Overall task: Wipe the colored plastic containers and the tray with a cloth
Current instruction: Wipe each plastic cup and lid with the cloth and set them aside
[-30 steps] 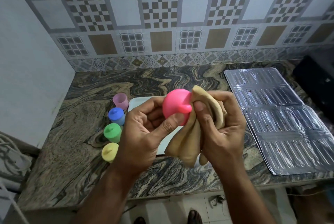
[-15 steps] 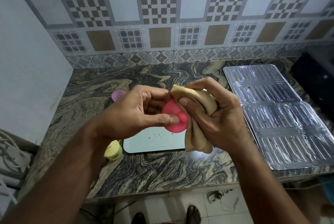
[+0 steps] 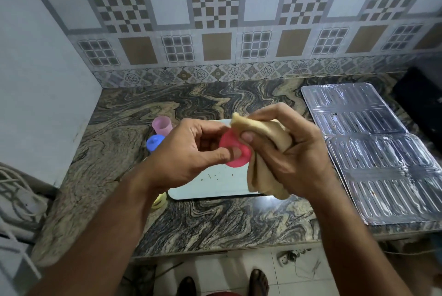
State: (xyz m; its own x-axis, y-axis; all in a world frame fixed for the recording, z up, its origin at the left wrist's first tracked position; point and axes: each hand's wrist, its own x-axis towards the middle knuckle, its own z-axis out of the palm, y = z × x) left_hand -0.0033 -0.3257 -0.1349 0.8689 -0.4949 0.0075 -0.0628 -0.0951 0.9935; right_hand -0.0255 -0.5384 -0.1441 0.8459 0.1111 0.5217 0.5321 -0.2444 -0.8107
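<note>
The left hand (image 3: 191, 154) is gripping the pink container (image 3: 235, 152) while the right hand (image 3: 287, 152) is clutching the cloth (image 3: 265, 176) against it, above the tray (image 3: 215, 185).

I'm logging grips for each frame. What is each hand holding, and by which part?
The left hand pinches the pink container by its rim and side. The right hand grips the bunched beige cloth around its middle, pressed against the container.

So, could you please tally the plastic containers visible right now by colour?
Pink, in the left hand: 1
Translucent pink: 1
Blue: 1
Yellow: 1
Total: 4, with any green one hidden.
</note>
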